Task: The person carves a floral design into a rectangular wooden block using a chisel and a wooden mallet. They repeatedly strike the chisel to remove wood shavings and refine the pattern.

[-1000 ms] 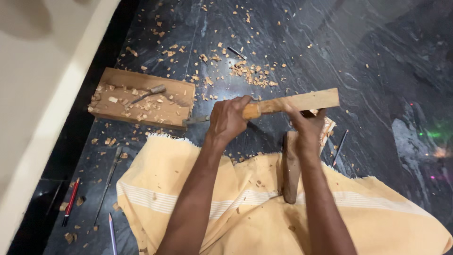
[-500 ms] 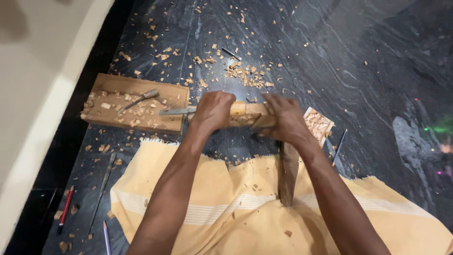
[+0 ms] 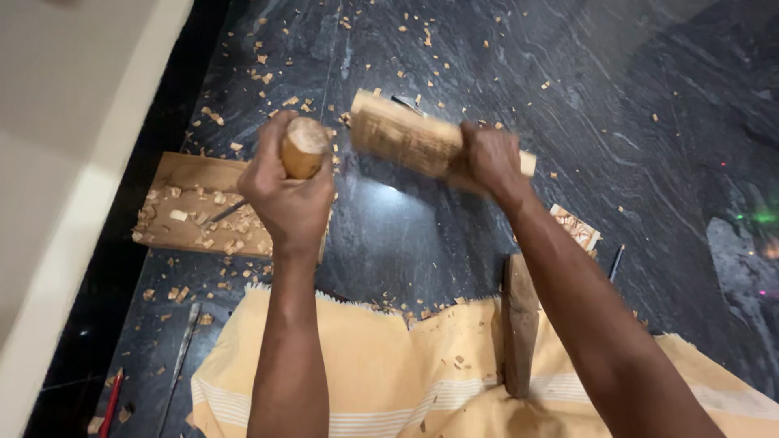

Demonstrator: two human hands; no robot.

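My left hand [image 3: 286, 199] is closed around a tool with a round yellow wooden handle [image 3: 306, 148], held upright; its blade is hidden by the hand. My right hand [image 3: 490, 161] grips a pale wooden block [image 3: 403, 135] by its far end. The block's near end points toward the handle, with a small gap between them. Both are held up above the dark stone floor [image 3: 617, 97].
A flat wooden board [image 3: 188, 174] covered in chips lies at the left with a thin metal tool [image 3: 230, 211] on it. A yellow striped cloth [image 3: 365, 373] spreads below, bearing a dark wooden bar [image 3: 519, 324]. Shavings litter the floor. A red pencil [image 3: 111, 401] lies bottom left.
Both hands have lifted from the floor toward the camera. The wooden block, earlier lying level under both hands, is now raised in my right hand, apart from the handled tool.
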